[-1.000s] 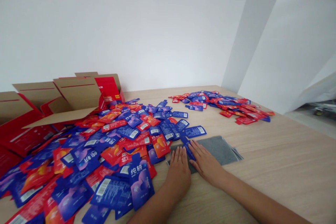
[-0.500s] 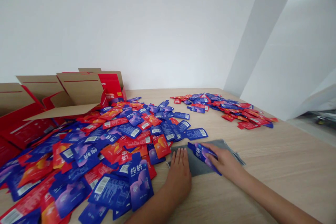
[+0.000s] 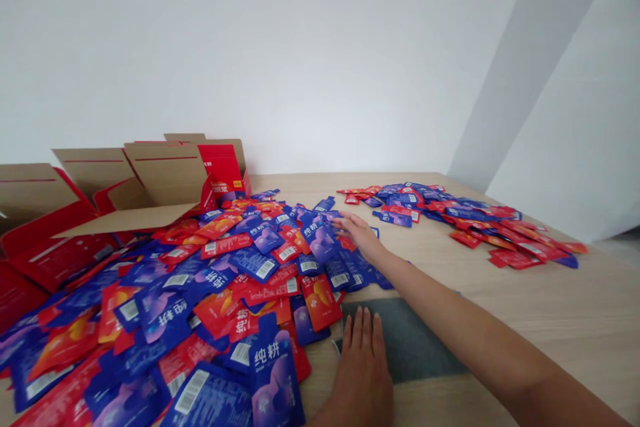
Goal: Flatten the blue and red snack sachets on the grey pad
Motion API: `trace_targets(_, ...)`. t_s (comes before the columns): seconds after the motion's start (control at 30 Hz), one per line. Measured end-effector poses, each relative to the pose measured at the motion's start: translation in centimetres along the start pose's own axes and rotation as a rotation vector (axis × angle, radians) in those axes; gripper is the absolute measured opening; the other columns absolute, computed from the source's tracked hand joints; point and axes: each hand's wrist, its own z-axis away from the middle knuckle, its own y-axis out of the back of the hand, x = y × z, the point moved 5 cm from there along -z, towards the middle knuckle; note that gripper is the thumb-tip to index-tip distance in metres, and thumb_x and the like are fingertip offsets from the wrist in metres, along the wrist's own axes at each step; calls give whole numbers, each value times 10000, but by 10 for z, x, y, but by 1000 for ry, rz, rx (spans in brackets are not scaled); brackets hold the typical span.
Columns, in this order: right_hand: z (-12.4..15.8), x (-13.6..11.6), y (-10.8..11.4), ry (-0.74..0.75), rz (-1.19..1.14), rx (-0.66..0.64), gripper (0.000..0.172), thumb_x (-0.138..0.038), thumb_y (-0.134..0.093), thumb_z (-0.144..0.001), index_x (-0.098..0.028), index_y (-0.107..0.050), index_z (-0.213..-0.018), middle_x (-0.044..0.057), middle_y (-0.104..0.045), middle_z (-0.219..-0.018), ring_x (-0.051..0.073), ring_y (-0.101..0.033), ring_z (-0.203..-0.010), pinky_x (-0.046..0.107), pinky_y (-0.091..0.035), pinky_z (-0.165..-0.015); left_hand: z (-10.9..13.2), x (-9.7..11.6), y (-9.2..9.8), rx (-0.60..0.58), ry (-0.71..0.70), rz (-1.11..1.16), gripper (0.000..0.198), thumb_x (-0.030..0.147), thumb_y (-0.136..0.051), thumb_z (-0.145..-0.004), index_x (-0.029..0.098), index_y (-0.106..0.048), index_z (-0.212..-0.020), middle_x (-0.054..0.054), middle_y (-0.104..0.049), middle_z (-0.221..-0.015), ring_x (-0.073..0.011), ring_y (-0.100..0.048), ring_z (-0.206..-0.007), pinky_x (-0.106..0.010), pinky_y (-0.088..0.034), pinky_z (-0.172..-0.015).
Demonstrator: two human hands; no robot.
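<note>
My left hand (image 3: 363, 357) lies flat, fingers together and stretched, on the near left end of a grey cloth (image 3: 417, 343) on the wooden table (image 3: 560, 310). My right hand (image 3: 359, 233) reaches forward across the cloth to the far edge of a big heap of blue and red packets (image 3: 200, 280). Its fingers are stretched out and spread over the packets, holding nothing. A blue-purple packet (image 3: 320, 238) lies just left of its fingertips. My right forearm hides part of the cloth.
A smaller spread of blue and red packets (image 3: 465, 217) lies at the far right of the table. Open red-and-brown cardboard boxes (image 3: 160, 177) stand at the back left against a white wall. Bare wood shows on the right.
My right hand lifted a blue-purple packet off the cloth, carried it forward to the heap's far edge and now holds nothing. My left hand stayed on the cloth. The view shifted down a little.
</note>
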Motion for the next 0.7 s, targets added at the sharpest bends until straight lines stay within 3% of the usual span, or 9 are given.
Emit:
trace_targets(0.07, -25, 12, 12, -12, 128, 3, 408, -279, -402, -872, -167, -479, -1257, 98, -593, -1195, 195, -560, -1070, 348, -445, -897, -2, -1, -5, 1, 16, 14, 536, 265, -341, -888, 53, -317, -1380, -164, -319, -1416, -310, -265, -1308, -449, -301, -1050)
trace_targets(0.17, -50, 45, 48, -57, 361, 16, 454, -163, -487, -787, -112, -494, -1237, 157, -476, -1328, 256, -394, -1248, 394, -300, -1031, -4, -3, -15, 45, 28, 0, 518, 249, -352, -884, 83, -343, -1375, -146, -329, -1412, -309, -288, -1300, -450, -334, -1032)
trace_targets(0.33, -62, 104, 102, -198, 682, 3, 486, -110, -512, -742, -10, -477, -1217, 281, -519, -1222, 376, -449, -1169, 542, -321, -947, -4, -3, -28, 143, -27, -81, 493, 243, -352, -889, 119, -370, -1366, -127, -387, -1387, -302, -368, -1262, -435, -400, -986)
trace_targets(0.5, -38, 123, 114, -150, 858, -30, 376, -92, -432, -810, -64, -517, -1176, 231, -566, -1178, 300, -509, -1118, 420, -369, -922, -2, -4, -20, 126, -10, -76, 510, 238, -358, -879, 97, -356, -1369, -138, -368, -1397, -304, -332, -1281, -434, -374, -1004)
trace_targets(0.7, 28, 119, 138, -82, 912, -15, 265, -117, -417, -840, -111, -600, -1031, 176, -633, -1071, 255, -551, -1052, 346, -394, -888, 2, -3, -5, 57, -33, -60, 639, 133, -385, -769, 57, -275, -1394, -155, -309, -1429, -302, -236, -1322, -457, -287, -1049)
